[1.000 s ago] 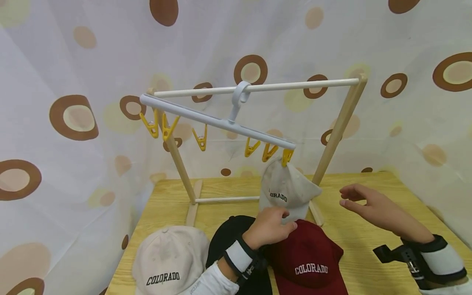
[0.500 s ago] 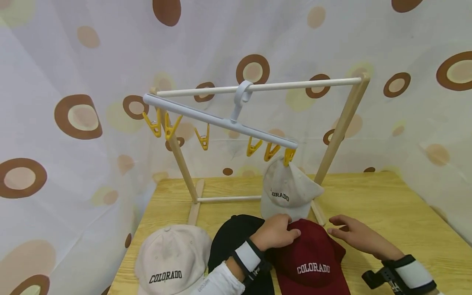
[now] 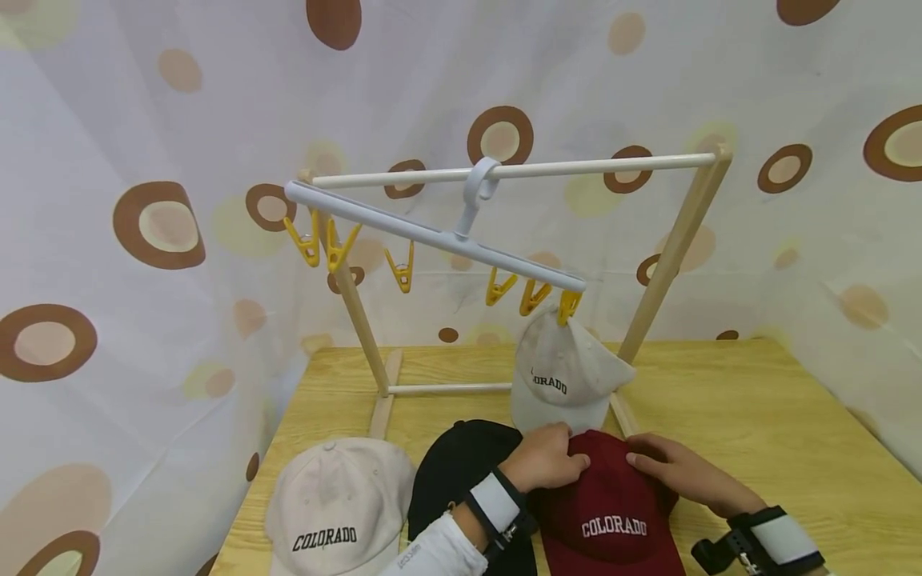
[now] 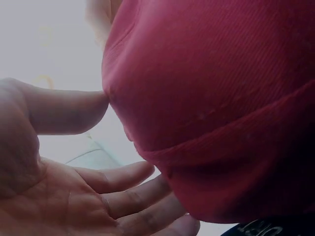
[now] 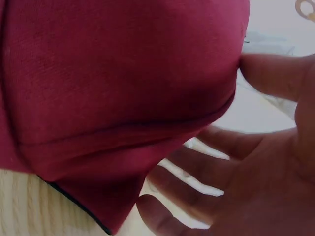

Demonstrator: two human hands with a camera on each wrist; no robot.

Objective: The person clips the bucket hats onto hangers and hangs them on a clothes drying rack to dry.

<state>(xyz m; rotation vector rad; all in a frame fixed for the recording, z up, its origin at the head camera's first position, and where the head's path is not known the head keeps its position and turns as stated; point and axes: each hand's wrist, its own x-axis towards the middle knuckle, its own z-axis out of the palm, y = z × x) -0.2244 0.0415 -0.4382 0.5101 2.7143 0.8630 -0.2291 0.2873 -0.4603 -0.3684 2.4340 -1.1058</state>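
Note:
A dark red baseball cap (image 3: 608, 496) with white COLORADO lettering lies on the wooden table. My left hand (image 3: 545, 458) touches its left side; in the left wrist view the thumb tip meets the red cloth and the long fingers reach its lower edge, fairly straight. On the cap's right side rests my right hand (image 3: 680, 470), thumb against the cloth, with the other fingers spread along the edge in the right wrist view. A black cap (image 3: 461, 472) lies partly behind my left forearm. Farther left is a beige cap (image 3: 338, 496) with black lettering.
Behind the caps stands a wood-and-white rack (image 3: 673, 248). From its top bar a pale blue clip hanger (image 3: 432, 236) hangs tilted, with several yellow clips (image 3: 402, 268). The rightmost clip holds a light cap (image 3: 562, 376), just above my left hand. A spotted curtain (image 3: 216, 96) surrounds the table (image 3: 742, 400).
My right hand has moved left and down from beside the rack to the red cap's right side. The left hand has shifted slightly down onto the red cap's left side.

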